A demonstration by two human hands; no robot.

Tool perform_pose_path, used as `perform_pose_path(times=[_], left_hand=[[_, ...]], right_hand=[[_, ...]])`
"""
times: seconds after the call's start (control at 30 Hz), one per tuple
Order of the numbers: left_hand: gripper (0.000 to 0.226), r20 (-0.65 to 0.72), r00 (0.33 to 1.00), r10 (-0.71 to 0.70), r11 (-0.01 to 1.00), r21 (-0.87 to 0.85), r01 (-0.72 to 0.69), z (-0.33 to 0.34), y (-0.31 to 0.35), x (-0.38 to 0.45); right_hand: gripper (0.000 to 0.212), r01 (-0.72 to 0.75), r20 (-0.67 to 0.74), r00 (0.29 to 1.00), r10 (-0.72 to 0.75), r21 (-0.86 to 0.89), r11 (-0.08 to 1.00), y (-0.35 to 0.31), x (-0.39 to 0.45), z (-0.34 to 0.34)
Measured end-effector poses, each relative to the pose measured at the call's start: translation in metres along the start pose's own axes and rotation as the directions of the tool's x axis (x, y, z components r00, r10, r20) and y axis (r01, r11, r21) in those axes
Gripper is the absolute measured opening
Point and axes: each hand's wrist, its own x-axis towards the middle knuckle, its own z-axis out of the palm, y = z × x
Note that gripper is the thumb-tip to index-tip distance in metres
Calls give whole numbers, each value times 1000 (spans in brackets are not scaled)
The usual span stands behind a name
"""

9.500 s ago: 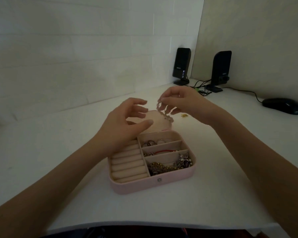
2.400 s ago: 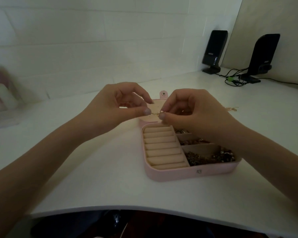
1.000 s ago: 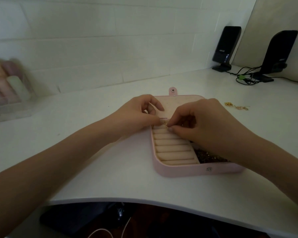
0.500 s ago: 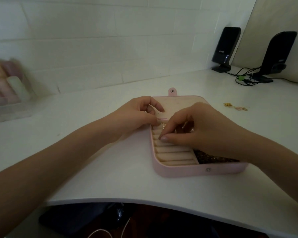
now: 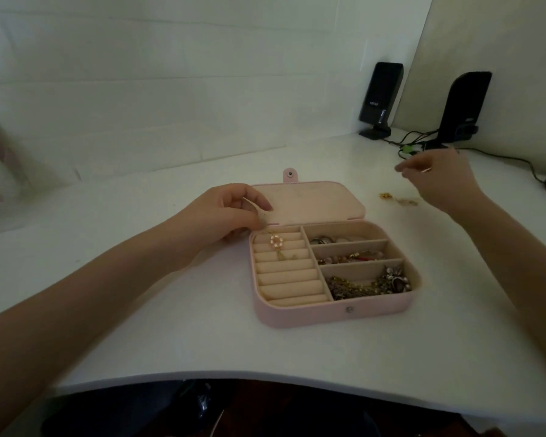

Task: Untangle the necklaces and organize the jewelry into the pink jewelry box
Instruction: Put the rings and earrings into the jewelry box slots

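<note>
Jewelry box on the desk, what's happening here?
A person is sorting jewelry into an open pink jewelry box on a white desk. A small pearl-ring earring lies on the ring rolls, and rings, beads and chains fill the right compartments. The left hand rests at the box's back left corner, fingers loosely curled, nothing visibly held. The right hand hovers over loose gold pieces on the desk right of the lid; whether it pinches anything is unclear.

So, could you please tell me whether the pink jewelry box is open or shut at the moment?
Open. The pink jewelry box has its lid folded back flat on the table, showing the ring rolls and three jewelry-filled compartments.
</note>
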Motion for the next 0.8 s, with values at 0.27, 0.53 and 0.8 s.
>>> perform_pose_path(times=[0.27, 0.53, 0.8], left_hand=[[20, -51, 999, 15, 1000, -21, -16, 0, -2, 1], [18, -76, 997, 15, 999, -49, -19, -1, -3, 2], [20, -146, 969, 197, 979, 89, -186, 0, 1, -1]], right_hand=[[23, -74, 289, 952, 105, -117, 990, 19, 9, 0], [13, -101, 268, 956, 115, -65, 993, 19, 8, -3], [29, -260, 517, 849, -107, 586, 767, -30, -10, -27]])
